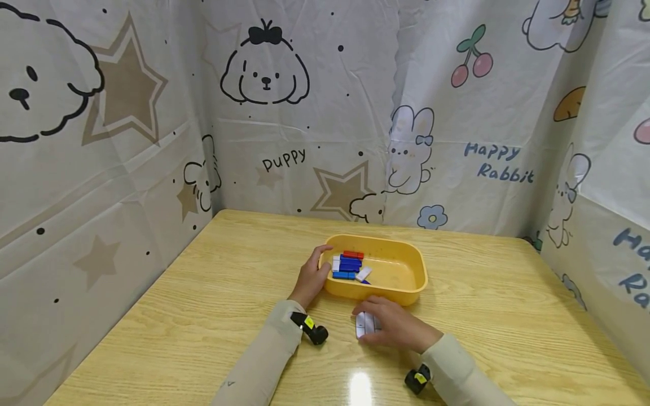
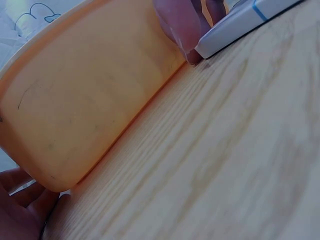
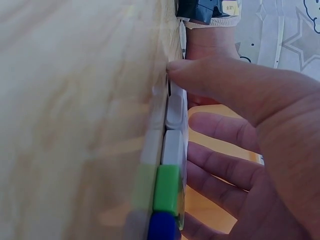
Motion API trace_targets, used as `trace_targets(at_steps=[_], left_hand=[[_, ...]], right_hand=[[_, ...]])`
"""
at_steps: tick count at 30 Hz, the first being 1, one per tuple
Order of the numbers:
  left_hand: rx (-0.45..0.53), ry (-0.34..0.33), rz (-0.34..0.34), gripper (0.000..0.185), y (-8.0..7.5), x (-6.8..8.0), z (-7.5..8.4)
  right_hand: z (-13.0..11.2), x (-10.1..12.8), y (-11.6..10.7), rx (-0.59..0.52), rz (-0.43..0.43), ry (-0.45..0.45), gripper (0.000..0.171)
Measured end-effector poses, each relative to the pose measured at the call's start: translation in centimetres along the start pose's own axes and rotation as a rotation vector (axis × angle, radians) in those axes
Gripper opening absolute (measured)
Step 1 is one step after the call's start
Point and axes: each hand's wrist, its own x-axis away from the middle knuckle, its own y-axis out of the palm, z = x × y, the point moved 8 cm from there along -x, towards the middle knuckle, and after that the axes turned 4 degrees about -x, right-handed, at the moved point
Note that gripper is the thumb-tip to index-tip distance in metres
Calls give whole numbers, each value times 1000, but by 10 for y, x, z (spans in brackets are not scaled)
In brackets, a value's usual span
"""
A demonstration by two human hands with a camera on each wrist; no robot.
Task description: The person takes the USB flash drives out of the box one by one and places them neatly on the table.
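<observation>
Currently, the left hand (image 1: 311, 277) grips the left end of a yellow rectangular plastic bin (image 1: 350, 290), fingers curled at its wall. The right hand (image 1: 396, 326) is partly closed over a row of white rectangular tiles (image 1: 364, 324), thumb at their near ends, a fingertip at their far ends; firmness of pinch cannot be told. The row lies on the table just outside the bin's near wall; the right wrist view adds a green tile (image 3: 167, 189) and a dark blue tile (image 3: 162, 227). Inside the bin, toward its left end: red, blue and white tiles (image 1: 363, 274). Bin sits near the far edge of the wood-grain table (image 1: 244, 242); printed cloth (image 1: 325, 124) hangs beyond.

Handling (judged): tiles light, rigid, smooth, prone to slip apart; best held across both short ends.
</observation>
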Motion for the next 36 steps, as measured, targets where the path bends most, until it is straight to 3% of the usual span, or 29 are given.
trace_targets(at_steps=[10, 14, 19, 26, 30, 36], left_hand=[[13, -7, -8, 44, -2, 2, 0], [16, -3, -7, 44, -3, 3, -1], [6, 16, 7, 43, -3, 2, -1], [-12, 42, 8, 44, -5, 0, 6], [-21, 38, 2, 45, -5, 0, 7], [0, 12, -7, 45, -4, 3, 1]], right_hand=[[-1, 0, 1, -12, 3, 1, 47], [-5, 0, -2, -13, 41, -20, 51], [-14, 2, -15, -17, 163, -89, 42], [-20, 4, -47, -32, 430, -198, 24], [-15, -3, -61, -4, 484, -157, 20], [3, -24, -67, -1, 417, 8, 15]])
